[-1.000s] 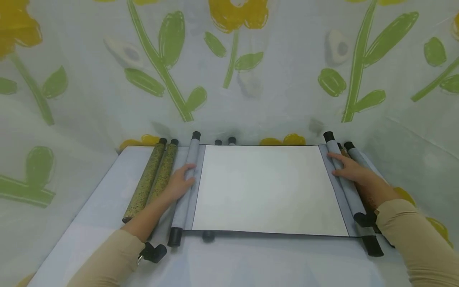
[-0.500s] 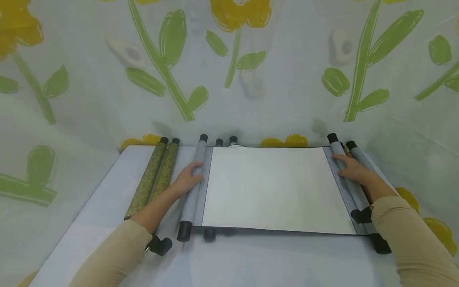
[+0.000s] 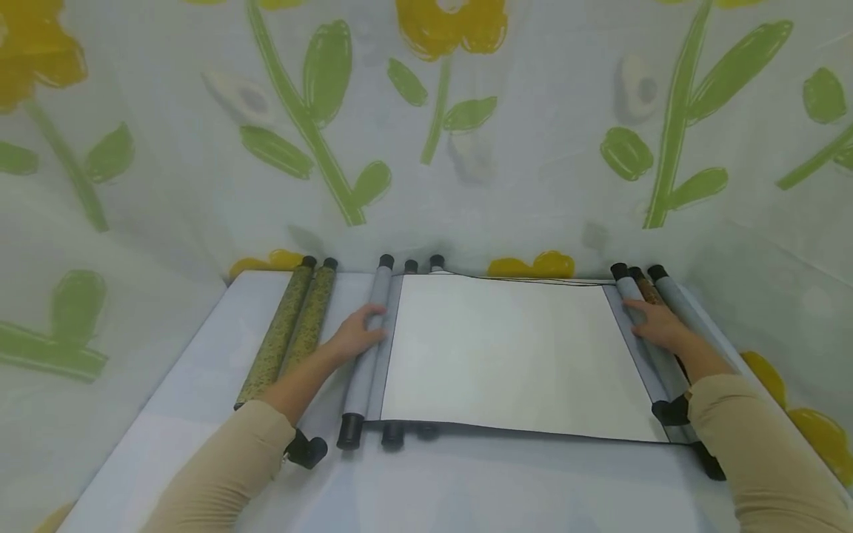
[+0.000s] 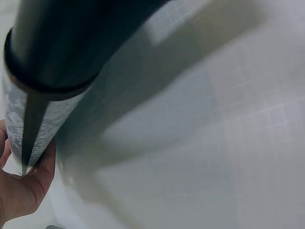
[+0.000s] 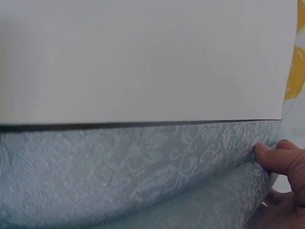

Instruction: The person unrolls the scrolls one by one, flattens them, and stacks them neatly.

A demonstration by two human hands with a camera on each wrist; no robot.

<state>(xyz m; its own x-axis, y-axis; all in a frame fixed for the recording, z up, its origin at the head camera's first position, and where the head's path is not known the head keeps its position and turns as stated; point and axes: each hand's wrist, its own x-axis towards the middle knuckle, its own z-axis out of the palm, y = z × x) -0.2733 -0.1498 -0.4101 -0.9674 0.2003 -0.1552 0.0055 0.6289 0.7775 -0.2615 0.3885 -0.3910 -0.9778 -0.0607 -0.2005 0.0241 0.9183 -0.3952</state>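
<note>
An open hanging scroll (image 3: 513, 355) lies flat on the table, with white paper in the middle and pale blue patterned borders. My left hand (image 3: 356, 337) grips its rolled-up left end (image 3: 369, 363), fingers curled over the roll; the left wrist view shows the roll (image 4: 33, 129) and its black end knob (image 4: 71, 43) resting in my palm. My right hand (image 3: 656, 322) holds the rolled right end (image 3: 649, 355). In the right wrist view my thumb (image 5: 279, 157) presses the blue brocade (image 5: 143, 167) beside the white paper (image 5: 143, 57).
Two green-gold rolled scrolls (image 3: 289, 333) lie left of my left hand. Black knobs of more rolls (image 3: 393, 433) stick out from under the open scroll. A grey roll (image 3: 676, 300) and a brown one (image 3: 643, 285) lie at the right edge. A flowered cloth (image 3: 426, 111) walls in the table.
My left hand has rolled the left end rightward, so the open white area is narrower. The right hand has stayed on its roll and shifted slightly.
</note>
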